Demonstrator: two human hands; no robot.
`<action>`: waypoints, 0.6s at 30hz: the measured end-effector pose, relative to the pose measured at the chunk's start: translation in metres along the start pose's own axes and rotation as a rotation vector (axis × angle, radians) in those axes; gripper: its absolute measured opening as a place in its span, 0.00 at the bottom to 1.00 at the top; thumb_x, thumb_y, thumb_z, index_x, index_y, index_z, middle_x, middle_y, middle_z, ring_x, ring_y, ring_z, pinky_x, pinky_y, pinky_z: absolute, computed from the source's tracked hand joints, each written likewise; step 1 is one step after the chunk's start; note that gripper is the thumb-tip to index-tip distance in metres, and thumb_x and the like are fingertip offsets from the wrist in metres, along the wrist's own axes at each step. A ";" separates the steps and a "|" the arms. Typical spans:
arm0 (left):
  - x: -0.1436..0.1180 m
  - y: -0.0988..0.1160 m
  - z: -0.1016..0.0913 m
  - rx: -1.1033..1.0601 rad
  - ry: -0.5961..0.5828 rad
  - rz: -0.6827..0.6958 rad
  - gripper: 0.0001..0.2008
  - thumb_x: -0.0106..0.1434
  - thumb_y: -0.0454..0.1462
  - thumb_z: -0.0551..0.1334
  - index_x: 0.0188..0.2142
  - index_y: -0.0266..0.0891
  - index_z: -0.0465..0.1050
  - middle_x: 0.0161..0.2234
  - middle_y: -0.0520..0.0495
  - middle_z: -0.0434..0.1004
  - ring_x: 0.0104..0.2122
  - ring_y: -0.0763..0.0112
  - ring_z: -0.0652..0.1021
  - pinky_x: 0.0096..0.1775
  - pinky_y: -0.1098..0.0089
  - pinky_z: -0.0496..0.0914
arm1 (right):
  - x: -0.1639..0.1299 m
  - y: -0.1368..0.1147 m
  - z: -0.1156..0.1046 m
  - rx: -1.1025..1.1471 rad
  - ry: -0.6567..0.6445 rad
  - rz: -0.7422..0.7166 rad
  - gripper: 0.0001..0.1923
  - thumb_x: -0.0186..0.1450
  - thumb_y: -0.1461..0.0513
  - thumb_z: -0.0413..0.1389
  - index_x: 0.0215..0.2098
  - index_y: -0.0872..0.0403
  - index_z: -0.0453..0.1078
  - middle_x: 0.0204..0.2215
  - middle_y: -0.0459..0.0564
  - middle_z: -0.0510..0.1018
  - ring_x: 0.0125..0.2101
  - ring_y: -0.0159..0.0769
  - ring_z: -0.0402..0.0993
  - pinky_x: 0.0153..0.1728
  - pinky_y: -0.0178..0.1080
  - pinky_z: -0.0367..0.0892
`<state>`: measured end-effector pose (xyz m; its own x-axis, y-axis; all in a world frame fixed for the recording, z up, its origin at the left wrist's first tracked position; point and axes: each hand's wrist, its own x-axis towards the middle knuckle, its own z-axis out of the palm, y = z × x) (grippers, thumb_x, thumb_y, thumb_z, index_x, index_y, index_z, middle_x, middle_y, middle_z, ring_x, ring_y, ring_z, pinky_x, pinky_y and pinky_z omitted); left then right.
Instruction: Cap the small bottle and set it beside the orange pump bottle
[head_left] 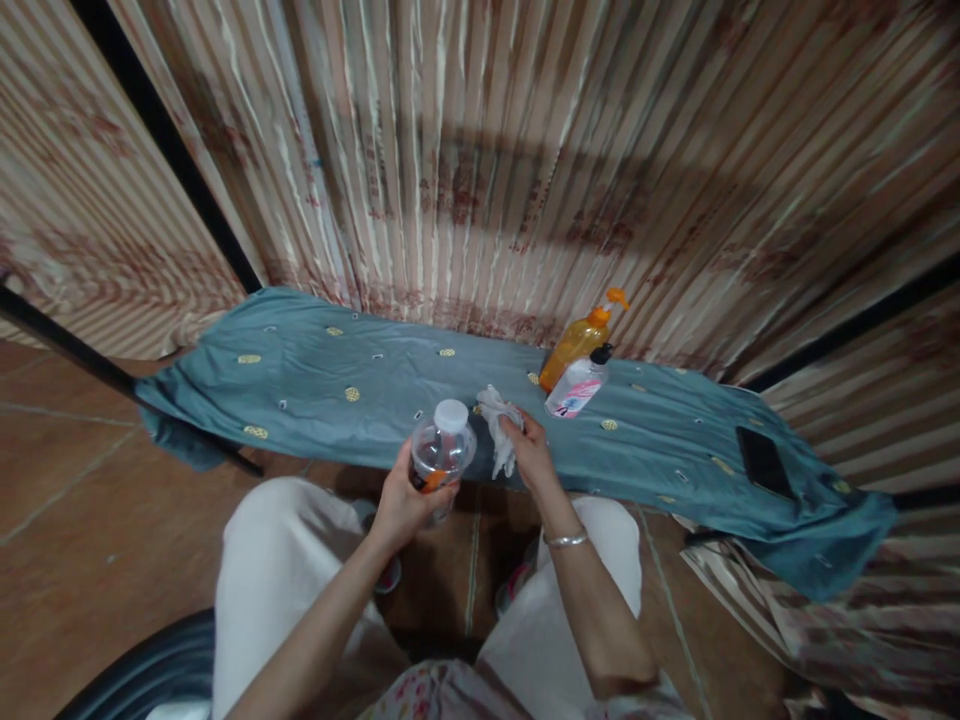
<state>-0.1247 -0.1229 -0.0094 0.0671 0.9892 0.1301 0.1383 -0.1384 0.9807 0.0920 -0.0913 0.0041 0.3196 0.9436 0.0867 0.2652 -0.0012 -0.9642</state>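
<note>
My left hand [409,505] is wrapped round a clear plastic bottle [442,452] with a white cap and a patch of orange on its label. The bottle is held upright over my knees, at the front edge of the cloth-covered bench. To its right, my right hand [531,452] pinches a crumpled white tissue [501,428], which hangs down from the fingers, close to the bottle but apart from it. Beyond the right hand stand an amber pump bottle [574,348] with an orange pump and a clear bottle [576,388] with a black top and pink label.
A teal cloth [300,390] with pineapple prints covers the long, narrow bench. Towards its right end lies a black phone [763,462]. Striped curtains [465,180] hang behind it, and dark poles [180,150] rise at both sides.
</note>
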 end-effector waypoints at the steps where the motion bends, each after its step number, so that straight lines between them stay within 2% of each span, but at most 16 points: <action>1: 0.003 0.004 0.002 -0.019 -0.013 -0.016 0.40 0.46 0.41 0.75 0.59 0.36 0.69 0.47 0.43 0.83 0.46 0.56 0.84 0.53 0.57 0.76 | -0.009 -0.012 -0.001 0.085 0.016 -0.040 0.24 0.68 0.50 0.55 0.55 0.55 0.76 0.48 0.55 0.86 0.46 0.44 0.83 0.51 0.47 0.77; 3: 0.007 0.009 0.007 -0.052 -0.034 -0.039 0.41 0.45 0.40 0.75 0.59 0.37 0.69 0.49 0.43 0.83 0.48 0.56 0.83 0.55 0.57 0.75 | -0.028 -0.039 -0.002 0.154 0.056 -0.170 0.24 0.69 0.49 0.56 0.56 0.54 0.76 0.55 0.56 0.84 0.54 0.46 0.80 0.59 0.49 0.73; 5: 0.008 0.012 0.012 -0.062 -0.047 -0.028 0.41 0.45 0.40 0.75 0.60 0.38 0.68 0.49 0.44 0.82 0.49 0.57 0.83 0.56 0.57 0.74 | -0.047 -0.063 -0.003 0.056 0.076 -0.320 0.24 0.70 0.50 0.56 0.59 0.52 0.75 0.61 0.56 0.79 0.63 0.47 0.72 0.66 0.51 0.66; 7: 0.008 0.014 0.017 -0.062 -0.074 -0.003 0.41 0.46 0.41 0.75 0.60 0.39 0.67 0.50 0.44 0.82 0.48 0.58 0.83 0.56 0.57 0.75 | -0.060 -0.078 -0.001 -0.075 0.039 -0.431 0.25 0.73 0.50 0.53 0.64 0.50 0.71 0.68 0.55 0.71 0.71 0.46 0.62 0.70 0.52 0.60; 9: 0.008 0.016 0.021 -0.055 -0.086 0.023 0.41 0.47 0.41 0.74 0.60 0.38 0.67 0.51 0.44 0.82 0.48 0.58 0.83 0.55 0.57 0.75 | -0.065 -0.082 0.003 -0.197 -0.017 -0.508 0.26 0.76 0.52 0.48 0.68 0.48 0.67 0.72 0.54 0.65 0.73 0.44 0.57 0.72 0.53 0.57; 11: 0.010 0.018 0.024 -0.033 -0.073 0.046 0.41 0.47 0.41 0.74 0.60 0.38 0.67 0.51 0.43 0.82 0.49 0.56 0.82 0.56 0.57 0.75 | -0.062 -0.081 0.007 -0.288 -0.035 -0.553 0.25 0.77 0.54 0.44 0.69 0.47 0.66 0.73 0.53 0.64 0.73 0.42 0.57 0.72 0.52 0.56; 14: 0.014 0.021 0.029 0.003 -0.049 0.072 0.40 0.47 0.40 0.74 0.59 0.38 0.68 0.51 0.42 0.81 0.50 0.56 0.82 0.56 0.58 0.74 | -0.048 -0.080 0.010 -0.357 0.017 -0.594 0.24 0.78 0.56 0.43 0.67 0.49 0.68 0.70 0.55 0.67 0.71 0.42 0.61 0.72 0.52 0.56; 18: 0.022 0.029 0.034 0.048 -0.048 0.075 0.36 0.47 0.40 0.73 0.57 0.40 0.70 0.48 0.46 0.82 0.47 0.59 0.82 0.53 0.60 0.74 | -0.026 -0.088 0.007 -0.281 0.035 -0.570 0.23 0.78 0.53 0.43 0.61 0.51 0.72 0.62 0.56 0.75 0.65 0.42 0.70 0.68 0.48 0.63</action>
<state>-0.0852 -0.1072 0.0173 0.1256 0.9729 0.1942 0.1780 -0.2147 0.9603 0.0538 -0.1138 0.0853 0.0855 0.8102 0.5798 0.6296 0.4071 -0.6617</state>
